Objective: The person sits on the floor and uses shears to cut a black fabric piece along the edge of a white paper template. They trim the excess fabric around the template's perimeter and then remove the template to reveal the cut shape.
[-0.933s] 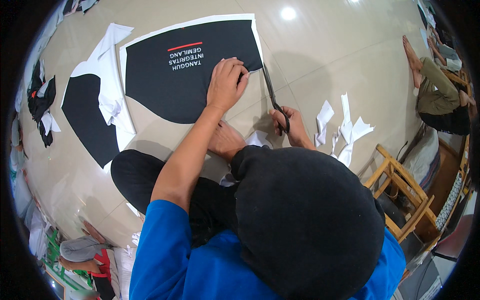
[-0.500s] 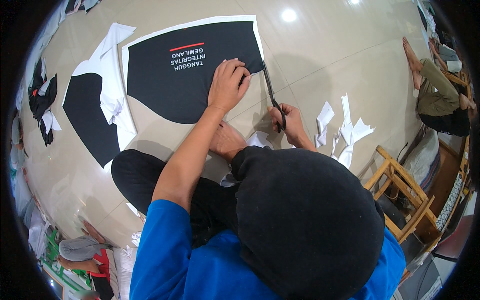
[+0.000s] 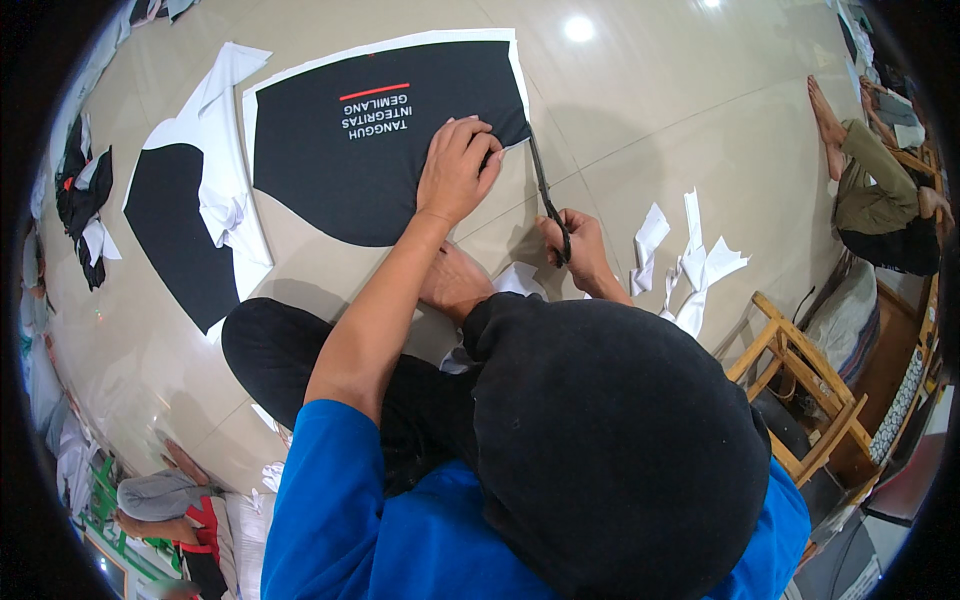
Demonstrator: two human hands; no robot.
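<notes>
Head view: floor (image 3: 650, 70) carries your panel (image 3: 330, 190); lower curve looks trimmed, white border (image 3: 390, 43) left on top and right. Scraps (image 3: 694, 285) off right. Your left hand (image 3: 455, 178) covers the panel, fingers curled, can't tell if pinching; right hand (image 3: 582, 242) grips scissors (image 3: 541, 175) at its right corner.

My left hand (image 3: 458, 172) lies palm-down on a white-edged black fabric panel (image 3: 320, 180) at eleven o'clock. My right hand (image 3: 583, 245) grips black scissors (image 3: 542, 182), blades at the panel's three o'clock edge. White scraps (image 3: 703, 270) lie near three o'clock; another black-and-white piece (image 3: 170, 215), between nine and ten.
</notes>
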